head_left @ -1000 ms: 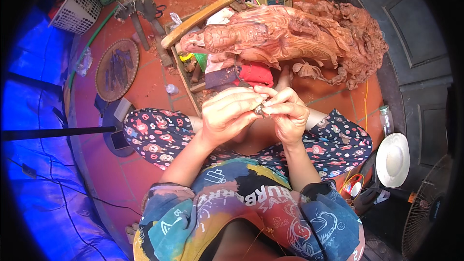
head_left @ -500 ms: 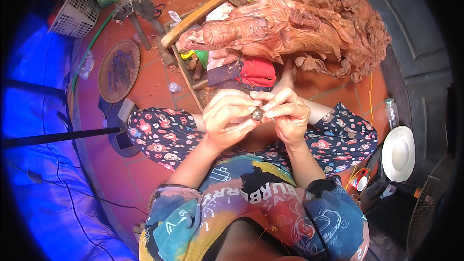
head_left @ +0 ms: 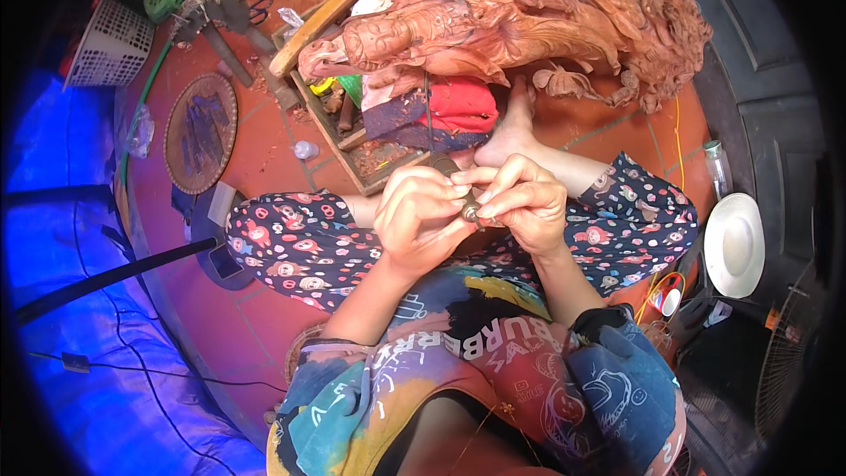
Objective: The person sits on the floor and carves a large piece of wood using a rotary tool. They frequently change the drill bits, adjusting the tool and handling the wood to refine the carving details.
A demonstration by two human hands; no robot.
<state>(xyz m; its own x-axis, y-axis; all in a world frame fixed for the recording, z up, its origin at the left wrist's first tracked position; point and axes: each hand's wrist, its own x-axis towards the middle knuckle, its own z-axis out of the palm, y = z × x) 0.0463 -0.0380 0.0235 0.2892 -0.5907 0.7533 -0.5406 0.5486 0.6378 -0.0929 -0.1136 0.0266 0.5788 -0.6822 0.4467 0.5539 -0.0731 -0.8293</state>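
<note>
Pinching from both sides, the left hand [head_left: 421,222] and the right hand [head_left: 522,203] hold a small metal tool head [head_left: 471,211] between them, just above the lap and the patterned trousers [head_left: 291,247]. Fingers of both hands are curled narrow and closed on the part; the left-hand fingertips [head_left: 449,203] meet the right-hand ones directly over it. Only a small rounded, dull grey-and-dark end shows between the fingertips, and the rest is hidden, so its full shape cannot be told. A thin dark cord [head_left: 428,115] rises from near the hands toward the large reddish wood carving [head_left: 529,18]. Judged by its look, the part is light, stiff and smooth, so it may slip; hold it with fingertips on opposite sides, close to the exposed end.
</note>
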